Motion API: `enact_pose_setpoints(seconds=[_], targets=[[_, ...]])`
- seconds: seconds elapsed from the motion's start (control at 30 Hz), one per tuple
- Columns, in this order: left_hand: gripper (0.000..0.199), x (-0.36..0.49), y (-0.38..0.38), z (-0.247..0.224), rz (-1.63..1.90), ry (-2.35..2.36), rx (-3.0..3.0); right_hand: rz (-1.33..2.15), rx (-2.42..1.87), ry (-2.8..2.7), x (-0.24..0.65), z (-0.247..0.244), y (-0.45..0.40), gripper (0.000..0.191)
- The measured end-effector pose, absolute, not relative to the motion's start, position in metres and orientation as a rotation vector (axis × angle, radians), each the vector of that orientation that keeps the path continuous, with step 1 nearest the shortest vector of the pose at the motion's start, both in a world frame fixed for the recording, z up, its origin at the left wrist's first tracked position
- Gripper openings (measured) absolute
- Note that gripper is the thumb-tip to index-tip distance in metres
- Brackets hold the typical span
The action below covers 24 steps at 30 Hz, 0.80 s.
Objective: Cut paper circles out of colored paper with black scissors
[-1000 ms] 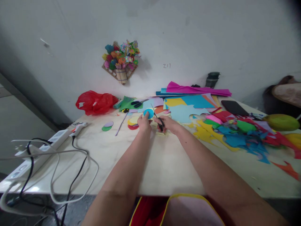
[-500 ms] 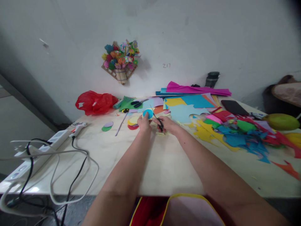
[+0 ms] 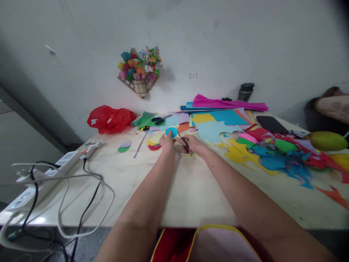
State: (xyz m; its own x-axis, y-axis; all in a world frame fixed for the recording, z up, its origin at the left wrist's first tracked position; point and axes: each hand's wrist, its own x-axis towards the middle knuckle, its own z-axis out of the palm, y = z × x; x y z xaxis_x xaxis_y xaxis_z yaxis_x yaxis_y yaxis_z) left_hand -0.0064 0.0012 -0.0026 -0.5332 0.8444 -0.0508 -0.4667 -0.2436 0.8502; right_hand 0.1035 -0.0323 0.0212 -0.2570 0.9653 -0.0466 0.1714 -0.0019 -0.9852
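My left hand (image 3: 168, 142) pinches a blue paper circle (image 3: 171, 131), with the thumb lying on its face. A pale edge of paper shows around the blue; whether it is a second sheet I cannot tell. In my right hand (image 3: 191, 144) is a pair of scissors (image 3: 185, 143) with black handles, fingers wrapped round them and blades pointing up beside the circle's right edge. Left of my left hand lie yellow circles (image 3: 155, 139) and red circles (image 3: 154, 147), overlapping. Farther left a lilac circle (image 3: 126, 143) overlaps a green circle (image 3: 123, 149). Pale paper snippets (image 3: 187, 155) lie under my right hand.
Colourful paper scraps (image 3: 283, 160) cover the right side, near a dark phone (image 3: 272, 124) and a green-yellow fruit (image 3: 325, 141). Paper sheets (image 3: 209, 131) lie behind. A second pair of scissors (image 3: 160, 119), a red plastic bag (image 3: 109, 119) and a power strip (image 3: 54, 171) with cables are leftward.
Hardly anything differs. My right hand and the scissors have shifted very slightly beside the blue circle; my left hand keeps its pinch.
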Motion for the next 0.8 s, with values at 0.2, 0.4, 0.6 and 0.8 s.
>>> enact_pose_setpoints(seconds=[0.2,0.4,0.6,0.8], targets=[[0.032,-0.0062,0.0033,-0.0042,1.885,1.124,0.570,1.331,-1.214,-1.510,0.1023,0.0221,-0.0333,0.030],[0.030,-0.0062,0.0023,-0.0034,1.869,1.136,0.548,1.309,-1.255,-1.516,0.1020,0.0217,-0.0325,0.029],[0.026,-0.0057,0.0006,-0.0013,1.882,1.128,0.518,1.290,-1.284,-1.514,0.1014,0.0234,-0.0323,0.027],[0.023,-0.0057,-0.0022,0.0027,1.897,1.130,0.496,1.288,-1.276,-1.509,0.0990,0.0232,-0.0339,0.023]])
